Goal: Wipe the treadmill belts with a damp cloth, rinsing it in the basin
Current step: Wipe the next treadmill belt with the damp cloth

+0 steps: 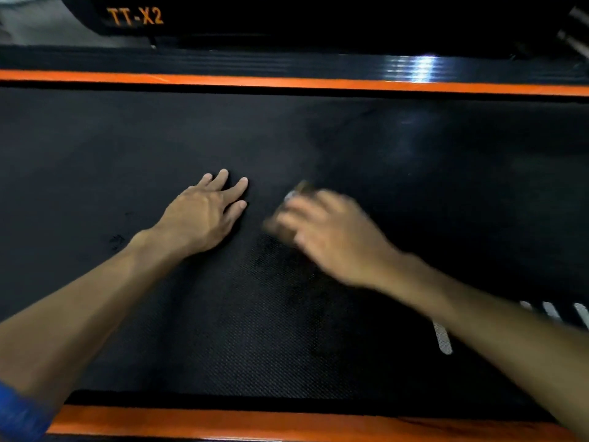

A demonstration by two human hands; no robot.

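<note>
I am pressing my left hand [204, 215], fingers spread flat, on the black dimpled belt [223, 330]; my blurred right hand [331, 237] is curling over a brownish cloth [298, 193] beside it. Smooth orange strips [287, 82] are edging the belt; orange "TT-X2" lettering [135, 16] is showing beyond

Left hand [204, 215] flat on black belt [318, 330]; blurred right hand [331, 237] grips cloth [299, 189].

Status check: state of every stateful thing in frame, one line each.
left hand: open, fingers spread, flat on the belt.
right hand: motion-blurred, fingers curled over the cloth.
cloth: mostly hidden under the right hand, pressed to the belt.
treadmill belt: dark, a darker patch near the cloth, possibly damp.
side rails: orange, untouched.
</note>
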